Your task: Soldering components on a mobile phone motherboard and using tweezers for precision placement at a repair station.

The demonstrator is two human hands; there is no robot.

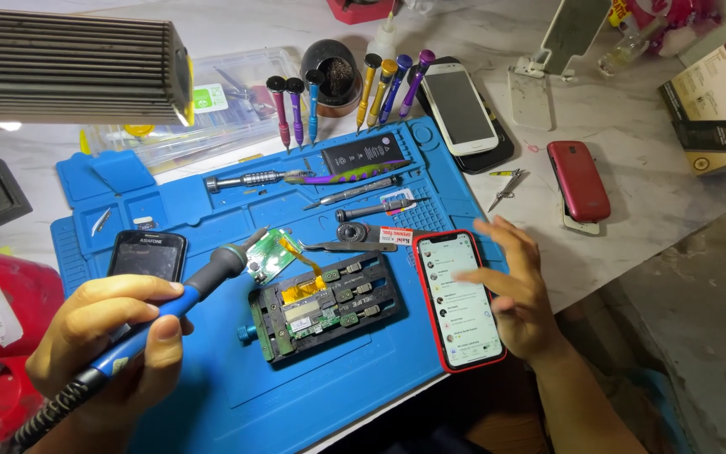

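Note:
My left hand (107, 336) grips the blue handle of a soldering iron (203, 282); its tip points at a small green circuit board (272, 255) beside a black clamp fixture (321, 307) that holds another board with an orange flex cable. My right hand (514, 290) hovers with fingers spread over the right edge of a red-cased smartphone (457, 298). The phone lies on the blue work mat (237, 395), and its lit screen shows a list.
Precision screwdrivers (380, 84) stand along the mat's far edge. Tweezers (338, 246), a battery (361, 153) and a black phone (146, 255) lie on the mat. A white phone (460, 108) and a red phone (578, 181) rest on the marble table. A lamp head (69, 67) hangs at top left.

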